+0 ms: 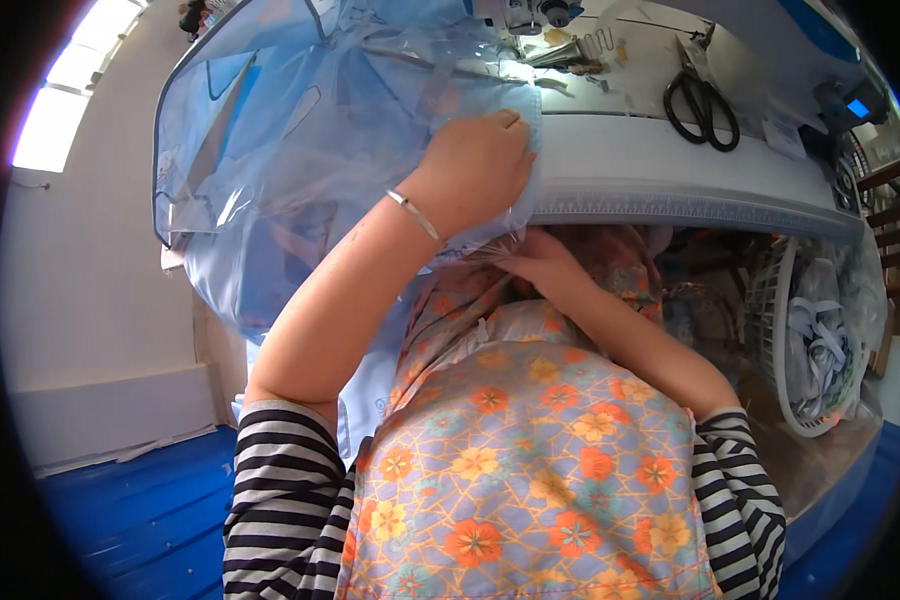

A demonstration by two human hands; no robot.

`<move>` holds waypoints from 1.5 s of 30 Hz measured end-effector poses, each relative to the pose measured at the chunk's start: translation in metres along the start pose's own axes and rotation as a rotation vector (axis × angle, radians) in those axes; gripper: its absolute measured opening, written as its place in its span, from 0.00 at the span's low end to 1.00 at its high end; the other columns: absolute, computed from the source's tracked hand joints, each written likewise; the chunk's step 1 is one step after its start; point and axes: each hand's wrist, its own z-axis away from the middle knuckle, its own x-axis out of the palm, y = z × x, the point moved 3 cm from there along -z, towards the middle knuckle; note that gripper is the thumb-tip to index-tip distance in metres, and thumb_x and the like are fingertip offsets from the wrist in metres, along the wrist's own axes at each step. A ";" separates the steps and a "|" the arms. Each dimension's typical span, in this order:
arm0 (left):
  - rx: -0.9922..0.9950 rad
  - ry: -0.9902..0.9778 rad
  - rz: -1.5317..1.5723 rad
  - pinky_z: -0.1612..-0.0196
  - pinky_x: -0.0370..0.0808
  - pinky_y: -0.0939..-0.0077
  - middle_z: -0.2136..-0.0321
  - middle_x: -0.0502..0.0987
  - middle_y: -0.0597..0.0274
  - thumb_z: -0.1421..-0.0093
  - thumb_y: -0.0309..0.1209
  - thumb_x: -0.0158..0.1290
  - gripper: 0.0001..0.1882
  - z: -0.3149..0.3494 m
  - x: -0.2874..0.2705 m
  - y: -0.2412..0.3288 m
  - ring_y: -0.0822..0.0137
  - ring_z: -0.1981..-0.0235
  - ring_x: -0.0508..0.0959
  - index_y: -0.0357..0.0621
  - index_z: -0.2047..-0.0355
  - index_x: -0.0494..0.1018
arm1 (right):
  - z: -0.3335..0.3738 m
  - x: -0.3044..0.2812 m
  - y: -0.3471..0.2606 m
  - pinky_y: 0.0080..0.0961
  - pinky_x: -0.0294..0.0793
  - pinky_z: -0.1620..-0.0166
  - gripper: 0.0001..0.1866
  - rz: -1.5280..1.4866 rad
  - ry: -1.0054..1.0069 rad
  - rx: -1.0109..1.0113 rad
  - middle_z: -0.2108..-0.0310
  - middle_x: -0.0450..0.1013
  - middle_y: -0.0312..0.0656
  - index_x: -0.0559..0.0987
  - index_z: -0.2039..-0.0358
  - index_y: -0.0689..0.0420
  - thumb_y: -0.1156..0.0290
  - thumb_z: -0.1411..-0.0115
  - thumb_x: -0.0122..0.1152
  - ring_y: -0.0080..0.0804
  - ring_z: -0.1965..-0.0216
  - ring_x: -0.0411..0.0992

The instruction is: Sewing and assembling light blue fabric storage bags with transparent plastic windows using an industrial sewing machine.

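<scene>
Light blue, sheer fabric is heaped over the left of the sewing table and hangs past its front edge. My left hand, with a bracelet at the wrist, lies on the fabric just in front of the sewing machine's needle area. Its fingers are curled against the cloth near the hem. Below the table's front edge, my right hand has its fingers pinched on a lower fold of the same fabric, above my lap. Its fingertips are partly hidden by the cloth.
Black-handled scissors lie on the table at the right, beyond a ruler strip along the front edge. Small metal tools lie near the lit needle area. A white basket of fabric scraps stands at right. A wall rises at left.
</scene>
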 end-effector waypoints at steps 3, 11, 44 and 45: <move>0.016 -0.083 -0.112 0.57 0.74 0.62 0.62 0.77 0.55 0.41 0.34 0.50 0.12 -0.024 -0.002 -0.005 0.55 0.56 0.76 0.38 0.64 0.75 | -0.021 0.018 0.023 0.27 0.70 0.49 0.11 0.032 -0.088 0.235 0.57 0.75 0.38 0.77 0.55 0.60 0.73 0.38 0.57 0.28 0.53 0.72; -0.004 0.057 -0.180 0.45 0.67 0.61 0.49 0.72 0.47 0.40 0.34 0.50 0.19 -0.008 0.027 -0.012 0.53 0.46 0.71 0.32 0.53 0.71 | 0.027 0.044 -0.024 0.25 0.68 0.47 0.15 0.061 -0.254 0.252 0.55 0.75 0.36 0.76 0.51 0.62 0.69 0.35 0.56 0.23 0.52 0.70; 0.066 0.233 0.070 0.54 0.73 0.59 0.61 0.76 0.47 0.46 0.27 0.50 0.10 -0.033 0.021 -0.031 0.50 0.57 0.75 0.33 0.66 0.73 | 0.016 0.019 -0.048 0.23 0.74 0.53 0.15 -0.083 -0.100 0.399 0.58 0.76 0.38 0.76 0.52 0.64 0.68 0.33 0.53 0.22 0.57 0.73; 0.035 0.178 0.124 0.54 0.73 0.59 0.62 0.76 0.47 0.45 0.27 0.50 0.10 -0.032 0.020 -0.027 0.50 0.58 0.75 0.32 0.66 0.73 | 0.018 0.017 -0.048 0.22 0.74 0.53 0.15 -0.100 -0.105 0.402 0.57 0.76 0.38 0.76 0.51 0.63 0.68 0.34 0.54 0.22 0.57 0.73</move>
